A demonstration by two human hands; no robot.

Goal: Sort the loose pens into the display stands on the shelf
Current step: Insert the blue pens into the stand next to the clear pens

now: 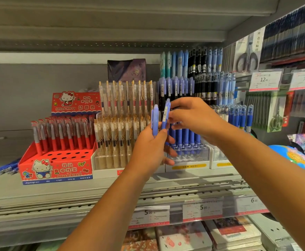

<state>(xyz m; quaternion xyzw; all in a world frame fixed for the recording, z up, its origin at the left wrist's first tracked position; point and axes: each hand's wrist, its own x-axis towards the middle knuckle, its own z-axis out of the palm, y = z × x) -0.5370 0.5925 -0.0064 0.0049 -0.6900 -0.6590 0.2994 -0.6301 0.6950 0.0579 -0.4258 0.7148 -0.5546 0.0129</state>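
Note:
My left hand [152,144] grips the lower ends of two periwinkle-blue pens [155,118] and holds them upright in front of the shelf. My right hand [193,117] pinches the upper part of the right one [166,113], near its barcode label. Behind the hands stands a clear tiered display stand [189,154] with matching blue pens in its holes and some holes open in the front row. Several loose blue pens [5,169] lie flat on the shelf at the far left.
A red Hello Kitty stand [57,167] with red pens sits at the left. Beside it stands a clear stand of gold-clipped pens [122,124]. Dark blue pens [242,118] fill a stand at the right. Hanging scissors, price tags and a globe [296,158] crowd the right side.

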